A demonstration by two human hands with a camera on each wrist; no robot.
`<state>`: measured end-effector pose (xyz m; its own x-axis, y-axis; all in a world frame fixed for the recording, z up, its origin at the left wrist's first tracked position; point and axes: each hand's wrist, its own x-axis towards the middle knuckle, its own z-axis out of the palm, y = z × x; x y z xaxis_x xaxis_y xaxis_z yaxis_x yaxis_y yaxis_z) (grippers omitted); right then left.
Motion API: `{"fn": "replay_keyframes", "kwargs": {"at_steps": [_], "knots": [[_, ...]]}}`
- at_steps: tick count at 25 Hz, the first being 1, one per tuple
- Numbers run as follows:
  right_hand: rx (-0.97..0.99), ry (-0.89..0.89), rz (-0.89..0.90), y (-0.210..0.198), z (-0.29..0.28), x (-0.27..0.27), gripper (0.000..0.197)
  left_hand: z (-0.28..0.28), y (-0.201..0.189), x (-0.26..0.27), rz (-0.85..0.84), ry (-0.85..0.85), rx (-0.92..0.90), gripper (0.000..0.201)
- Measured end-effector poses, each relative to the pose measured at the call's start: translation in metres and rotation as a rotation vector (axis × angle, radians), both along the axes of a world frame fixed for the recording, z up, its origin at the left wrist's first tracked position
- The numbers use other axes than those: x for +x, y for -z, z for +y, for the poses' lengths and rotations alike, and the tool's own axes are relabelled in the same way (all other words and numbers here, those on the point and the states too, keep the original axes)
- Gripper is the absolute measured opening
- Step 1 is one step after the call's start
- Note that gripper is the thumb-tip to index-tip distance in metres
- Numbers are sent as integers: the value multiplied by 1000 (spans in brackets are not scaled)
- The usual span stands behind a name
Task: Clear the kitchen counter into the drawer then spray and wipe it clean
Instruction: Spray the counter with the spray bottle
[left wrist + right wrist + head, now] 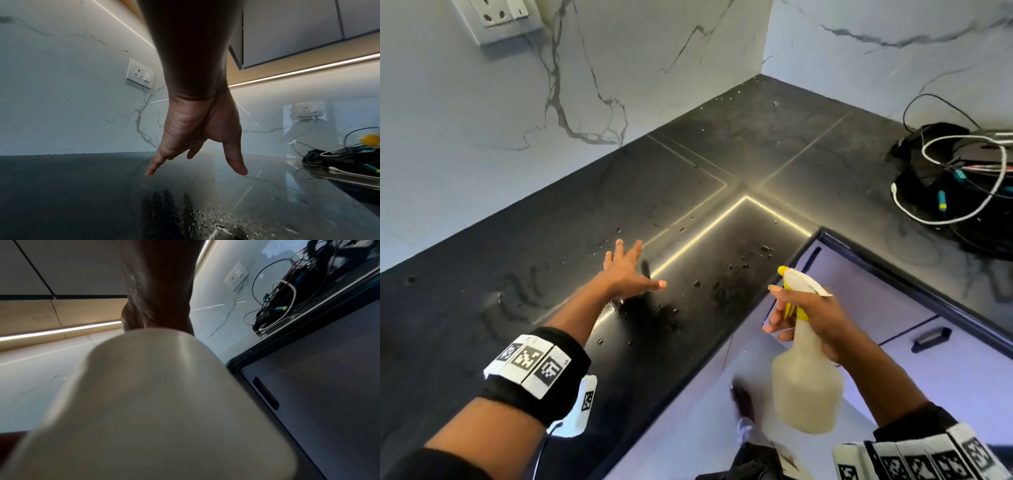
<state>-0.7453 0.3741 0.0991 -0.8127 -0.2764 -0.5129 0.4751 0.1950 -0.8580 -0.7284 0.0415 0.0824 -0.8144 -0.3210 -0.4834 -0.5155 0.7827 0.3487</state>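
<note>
The black stone counter (524, 260) runs round a corner, with water droplets (743, 265) and a wet patch (657, 315) near its front edge. My left hand (625, 270) hovers just over the wet counter (82, 186), palm down, fingers spread straight, holding nothing; in the left wrist view the fingertips (151, 172) hang just above the surface. My right hand (811, 315) grips the neck of a translucent spray bottle (806, 383) with a yellow and white trigger head (796, 279), held in front of the counter edge, nozzle toward the counter. The bottle's body (156, 402) fills the right wrist view.
A black pouch with tangled white and black cables (959, 185) lies on the right stretch of counter. Lilac drawer fronts (866, 301) with dark recessed handles (931, 339) sit below. Marble walls carry a socket (500, 17) at the upper left.
</note>
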Motion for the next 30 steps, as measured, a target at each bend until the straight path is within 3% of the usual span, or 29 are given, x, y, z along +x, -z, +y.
{"fn": "replay_keyframes", "kwargs": {"at_steps": [4, 9, 12, 17, 24, 30], "knots": [[23, -91, 20, -7, -13, -67, 34, -16, 11, -55, -68, -60, -64, 121], [100, -274, 27, -32, -24, -150, 31, -39, 12, -101, -233, -256, -77, 154], [218, -376, 154, -44, -51, -197, 24, -39, 7, -116, -311, -289, -97, 160], [191, -515, 199, -64, -111, -251, 17, -43, 8, -109, -269, -306, -94, 164], [204, -610, 182, -77, -209, -298, 31, -39, 3, -106, -248, -349, -97, 160], [151, -761, 103, -90, -261, -287, 34, -39, 1, -110, -262, -402, -57, 164]]}}
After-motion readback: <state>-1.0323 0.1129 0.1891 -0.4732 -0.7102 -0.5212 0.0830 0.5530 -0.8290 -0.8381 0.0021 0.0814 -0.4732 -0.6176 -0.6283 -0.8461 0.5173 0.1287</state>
